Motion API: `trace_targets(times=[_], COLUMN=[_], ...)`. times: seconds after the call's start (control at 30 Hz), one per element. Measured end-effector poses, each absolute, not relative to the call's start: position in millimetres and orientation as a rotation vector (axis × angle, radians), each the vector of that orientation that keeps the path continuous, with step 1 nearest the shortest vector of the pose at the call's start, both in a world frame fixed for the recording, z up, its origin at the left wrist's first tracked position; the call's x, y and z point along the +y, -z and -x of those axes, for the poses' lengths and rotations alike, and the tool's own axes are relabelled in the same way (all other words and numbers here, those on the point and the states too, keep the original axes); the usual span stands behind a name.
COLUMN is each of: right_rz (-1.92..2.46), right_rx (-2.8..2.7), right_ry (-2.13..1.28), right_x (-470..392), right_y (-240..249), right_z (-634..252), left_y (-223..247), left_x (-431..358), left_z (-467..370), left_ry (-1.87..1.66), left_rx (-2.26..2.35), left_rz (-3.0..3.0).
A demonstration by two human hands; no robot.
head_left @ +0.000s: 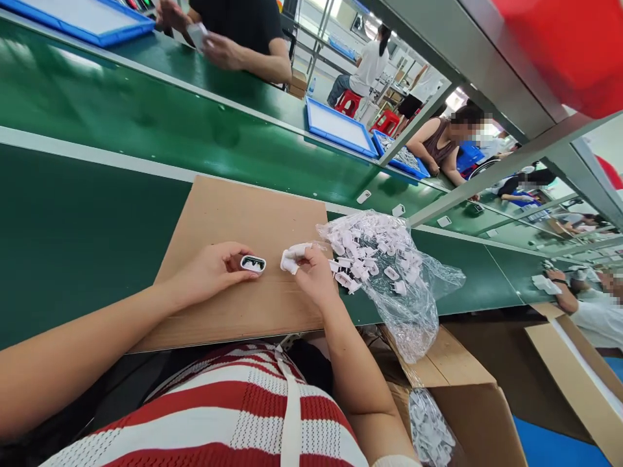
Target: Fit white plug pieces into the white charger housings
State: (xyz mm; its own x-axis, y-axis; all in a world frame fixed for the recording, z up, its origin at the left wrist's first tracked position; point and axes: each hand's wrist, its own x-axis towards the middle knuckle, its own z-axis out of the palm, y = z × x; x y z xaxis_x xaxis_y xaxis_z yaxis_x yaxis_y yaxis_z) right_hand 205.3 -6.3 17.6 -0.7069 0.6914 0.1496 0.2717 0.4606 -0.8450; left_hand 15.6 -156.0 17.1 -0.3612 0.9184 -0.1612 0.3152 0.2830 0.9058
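Between the thumb and fingers of my left hand (214,272) is a small white oval plastic housing (254,264), its open end facing me and a dark inside showing. My right hand (314,272) is closed just to the right, a short gap away. White covers sit on its fingertips, and whatever they pinch, if anything, is hidden. Both hands are above a flat sheet of brown cardboard (233,214). Right of my right hand, many small white plastic parts (370,253) lie heaped on a clear plastic bag (413,318).
A green conveyor belt (195,123) runs beyond the cardboard, carrying scattered white housings (364,196). Across it, a person (238,39) in black handles a white piece near blue trays (341,126). Metal frame posts (438,204) stand to the right. An open carton (467,415) is below the bench.
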Motion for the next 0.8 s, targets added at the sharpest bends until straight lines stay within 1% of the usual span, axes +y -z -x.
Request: trace_targets(times=[0.07, 0.2, 0.3, 0.4, 0.53, 0.63, 0.8], right_rz=[0.851, 0.928, 0.8, 0.6, 0.506, 0.454, 0.402], right_rx=[-2.378, -2.369, -2.305, -2.446, -2.689, -2.763, -2.769], right_ry=[-0.981, -0.941, -0.932, -0.862, -0.556, -0.358, -0.221], right_x=[-8, -13, -23, -35, -44, -47, -51], right_y=[-17, -16, -22, -31, -35, -34, -39], right_z=[-206, -200, -192, -185, -177, -172, -170], left_y=[-10, -4, -5, -6, -5, -5, -4], left_x=[-158, -158, -157, -157, -157, -157, -156], left_z=[-18, -21, -22, -21, -21, -21, -21], left_ry=[-1.115, -1.158, -1.169, -1.188, -1.238, -1.242, -1.263], left_rx=[1.819, 1.753, 1.766, 1.746, 1.692, 1.707, 1.713], left_rz=[-1.09, -1.079, -1.08, -1.111, -1.142, -1.166, -1.194])
